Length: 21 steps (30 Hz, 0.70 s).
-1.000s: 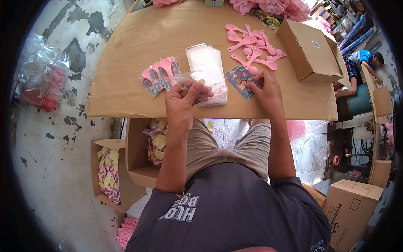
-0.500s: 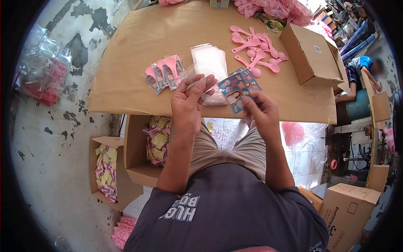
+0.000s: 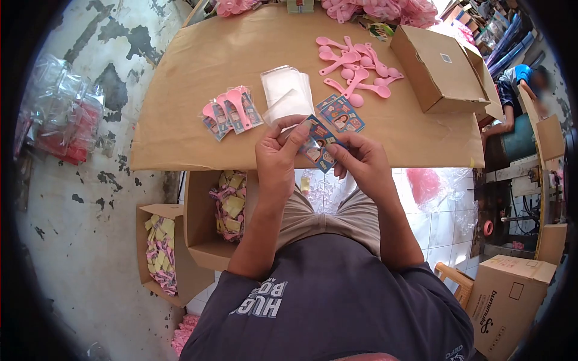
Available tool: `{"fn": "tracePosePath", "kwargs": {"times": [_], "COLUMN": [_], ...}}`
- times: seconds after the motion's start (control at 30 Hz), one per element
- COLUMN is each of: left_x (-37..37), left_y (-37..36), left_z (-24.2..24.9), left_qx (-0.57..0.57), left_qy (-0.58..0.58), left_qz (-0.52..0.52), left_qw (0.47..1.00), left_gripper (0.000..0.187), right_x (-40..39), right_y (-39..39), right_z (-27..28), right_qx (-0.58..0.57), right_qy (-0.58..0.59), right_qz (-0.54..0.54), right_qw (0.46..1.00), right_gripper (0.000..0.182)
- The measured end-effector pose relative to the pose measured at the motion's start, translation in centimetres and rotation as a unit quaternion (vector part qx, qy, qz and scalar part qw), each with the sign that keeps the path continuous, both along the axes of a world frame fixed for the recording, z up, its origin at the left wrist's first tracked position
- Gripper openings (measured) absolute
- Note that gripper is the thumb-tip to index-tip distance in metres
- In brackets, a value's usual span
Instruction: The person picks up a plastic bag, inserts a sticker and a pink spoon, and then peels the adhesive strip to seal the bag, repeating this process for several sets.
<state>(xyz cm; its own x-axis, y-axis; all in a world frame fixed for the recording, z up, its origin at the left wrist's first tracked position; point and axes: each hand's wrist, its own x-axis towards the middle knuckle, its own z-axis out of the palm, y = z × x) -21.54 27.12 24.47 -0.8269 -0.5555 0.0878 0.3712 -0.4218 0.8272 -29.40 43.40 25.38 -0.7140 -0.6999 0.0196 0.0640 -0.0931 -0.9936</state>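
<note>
A blue printed card is held between both hands near the table's front edge. My left hand pinches the card's upper left part, with clear plastic at its fingers. My right hand grips the card's right side. Just beyond it, more blue cards lie on the table. A stack of clear plastic bags lies behind my left hand. To the left are bagged pink spoons with blue cards. Several loose pink spoons form a pile behind the cards.
The brown table has a cardboard box at its right and pink bundles at the far edge. Below, open boxes hold small packs. Another person is at the right, near a closed carton.
My hands have come together. The card in my right hand now meets my left fingers, while other blue cards rest on the table. The view has shifted slightly.
</note>
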Motion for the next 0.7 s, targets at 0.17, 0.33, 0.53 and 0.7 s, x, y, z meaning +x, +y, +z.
{"fn": "tracePosePath", "kwargs": {"times": [0.17,0.33,0.53,0.7], "left_x": [-0.3,-0.4,0.1,0.7], "left_y": [1.8,2.3,2.4,2.1], "left_z": [0.2,0.3,0.5,0.7], "left_qx": [-0.031,-0.052,-0.038,-0.045], "left_qy": [0.004,0.016,0.021,0.008], "left_qz": [-0.024,-0.002,-0.034,-0.039], "left_qw": [0.999,0.999,0.998,0.998], "left_gripper": [0.022,0.022,0.023,0.026], "right_x": [-0.4,0.2,0.3,0.4], "right_y": [0.1,-0.6,-0.6,-1.4], "right_z": [0.6,0.0,-0.7,-0.9], "right_qx": [-0.039,-0.091,-0.076,-0.063], "right_qy": [-0.012,-0.03,-0.043,0.003], "right_qz": [-0.019,-0.088,-0.034,-0.055], "right_qw": [0.999,0.992,0.996,0.996], "right_gripper": [0.019,0.019,0.019,0.018]}}
